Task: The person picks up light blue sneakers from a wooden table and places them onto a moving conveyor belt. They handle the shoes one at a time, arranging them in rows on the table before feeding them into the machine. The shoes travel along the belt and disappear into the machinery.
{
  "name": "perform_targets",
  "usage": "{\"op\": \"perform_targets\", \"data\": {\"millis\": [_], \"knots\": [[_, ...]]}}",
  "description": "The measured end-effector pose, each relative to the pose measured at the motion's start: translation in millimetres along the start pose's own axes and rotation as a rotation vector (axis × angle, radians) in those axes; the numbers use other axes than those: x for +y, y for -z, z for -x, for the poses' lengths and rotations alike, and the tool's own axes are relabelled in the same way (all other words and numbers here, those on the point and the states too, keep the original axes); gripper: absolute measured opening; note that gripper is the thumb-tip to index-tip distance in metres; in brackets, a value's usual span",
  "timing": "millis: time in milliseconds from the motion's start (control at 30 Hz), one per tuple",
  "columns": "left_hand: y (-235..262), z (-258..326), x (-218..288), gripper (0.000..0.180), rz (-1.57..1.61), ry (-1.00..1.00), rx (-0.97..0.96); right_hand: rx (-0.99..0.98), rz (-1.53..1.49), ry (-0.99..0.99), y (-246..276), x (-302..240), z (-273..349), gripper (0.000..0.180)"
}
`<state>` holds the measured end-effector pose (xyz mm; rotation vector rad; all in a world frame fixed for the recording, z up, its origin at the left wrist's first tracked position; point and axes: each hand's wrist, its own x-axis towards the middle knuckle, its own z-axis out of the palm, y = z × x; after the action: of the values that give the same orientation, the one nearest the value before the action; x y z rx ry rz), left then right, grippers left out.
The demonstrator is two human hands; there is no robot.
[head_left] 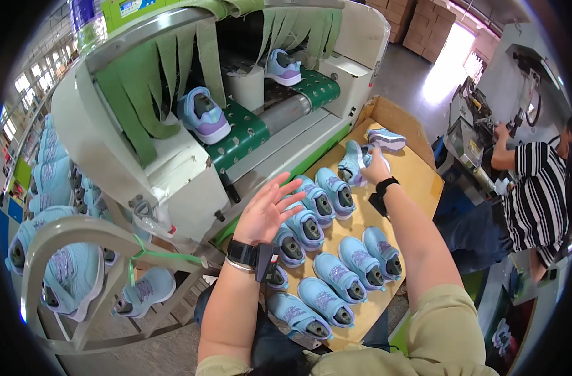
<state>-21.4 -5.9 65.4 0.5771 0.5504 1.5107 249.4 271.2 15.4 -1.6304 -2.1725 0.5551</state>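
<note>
The right hand [375,170] clamps a blue shoe [353,161] at the far cardboard tray [417,169] (rows keep pairs sorted); the left hand [267,213] hovers, fingers spread, empty.

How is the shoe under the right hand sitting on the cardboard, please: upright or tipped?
Tipped. The shoe leans against the right hand, its sole turned sideways, not flat on the cardboard.

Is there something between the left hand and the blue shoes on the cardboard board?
Nothing visible blocks it. The left hand is open, fingers spread, hovering just above the nearest blue shoes on the cardboard board. The right hand already grips a shoe farther along the board.
</note>
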Motion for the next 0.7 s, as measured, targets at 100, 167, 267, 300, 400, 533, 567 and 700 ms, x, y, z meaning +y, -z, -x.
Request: {"op": "perform_targets", "data": {"millis": [100,167,267,300,400,533,567,700], "knots": [[-6,1,-4,0.052,0.002,0.028,-0.015,-0.256,0.029,-0.046,18,44,-5,0.069],[-8,8,2,0.052,-0.010,0.014,0.016,-0.086,0.013,0.038,-3,28,6,0.075],[2,7,-4,0.051,0.020,0.009,0.005,-0.130,-0.036,-0.094,-32,21,15,0.081],[4,10,-3,0.050,0.022,0.010,0.044,-0.129,-0.049,-0.090,-28,-4,25,0.084],[-3,1,-7,0.049,0.022,0.025,0.025,-0.197,-0.139,-0.275,3,11,16,0.067],[0,-1,-16,0.050,0.007,0.035,0.027,-0.272,-0.781,-0.230,58,-49,55,0.043],[-3,-9,-25,0.057,-0.030,0.059,0.009,-0.361,-0.953,-0.239,66,-45,59,0.039],[-34,-1,-30,0.074,0.155,0.153,0.202,-0.614,-1.048,-0.029,79,-120,106,0.057]]}}
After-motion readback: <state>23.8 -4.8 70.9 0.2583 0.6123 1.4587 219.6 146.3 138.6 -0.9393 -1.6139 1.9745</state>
